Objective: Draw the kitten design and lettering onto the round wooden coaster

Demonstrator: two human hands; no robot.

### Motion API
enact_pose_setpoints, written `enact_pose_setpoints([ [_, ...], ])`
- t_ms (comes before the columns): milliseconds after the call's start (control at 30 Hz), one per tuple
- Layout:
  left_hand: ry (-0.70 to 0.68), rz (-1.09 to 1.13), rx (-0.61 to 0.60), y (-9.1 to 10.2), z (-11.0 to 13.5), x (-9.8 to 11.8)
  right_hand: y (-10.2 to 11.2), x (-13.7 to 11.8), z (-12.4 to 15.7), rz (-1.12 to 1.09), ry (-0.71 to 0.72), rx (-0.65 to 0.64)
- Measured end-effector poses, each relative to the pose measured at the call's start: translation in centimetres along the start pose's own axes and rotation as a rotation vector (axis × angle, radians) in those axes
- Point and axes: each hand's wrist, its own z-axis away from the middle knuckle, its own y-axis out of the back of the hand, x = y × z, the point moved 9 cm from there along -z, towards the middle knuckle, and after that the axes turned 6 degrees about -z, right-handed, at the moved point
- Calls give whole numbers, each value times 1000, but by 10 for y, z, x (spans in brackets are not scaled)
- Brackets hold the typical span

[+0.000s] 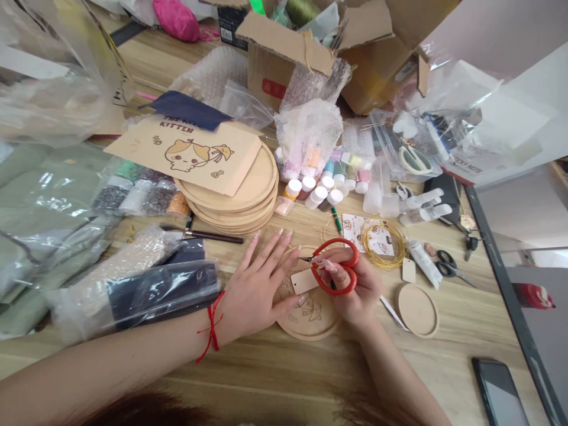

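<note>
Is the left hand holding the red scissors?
No, the left hand lies spread open on the round wooden board, while the right hand holds the red scissors.

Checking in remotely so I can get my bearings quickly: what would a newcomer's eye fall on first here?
The red-handled scissors catch the eye first, held in the right hand at the centre of the view, beside a small pale tag. The left hand, with a red string tied at its wrist, rests on an engraved wooden disc. Up to the left, a card printed with a cartoon cat lies on a stack of wooden discs.

Right hand (352, 290) — paint pots (318, 195) block ahead.
</note>
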Motion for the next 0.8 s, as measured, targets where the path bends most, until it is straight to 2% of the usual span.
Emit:
enact_pose_setpoints([
  [133,12,-13,2,0,0,-1,23,-4,-8,-44,-13,213],
  [233,43,-10,13,1,0,-4,50,-11,-16,144,-73,327],
  [267,50,-9,19,1,0,-4,57,-11,-19,258,-119,310],
  [367,31,-1,75,9,1,-3,65,1,-23,661,-294,61],
  [467,-106,48,210,24,6,11,70,12,-18,960,-312,-88],
  [567,-183,93,315,34,14,21,69,20,-11,1060,-262,-141],
  [667,-91,67,285,30,13,17,67,25,-6,1095,-209,-153],
  [800,41,41,232,23,7,6,65,13,-6,1080,-85,-74],
])
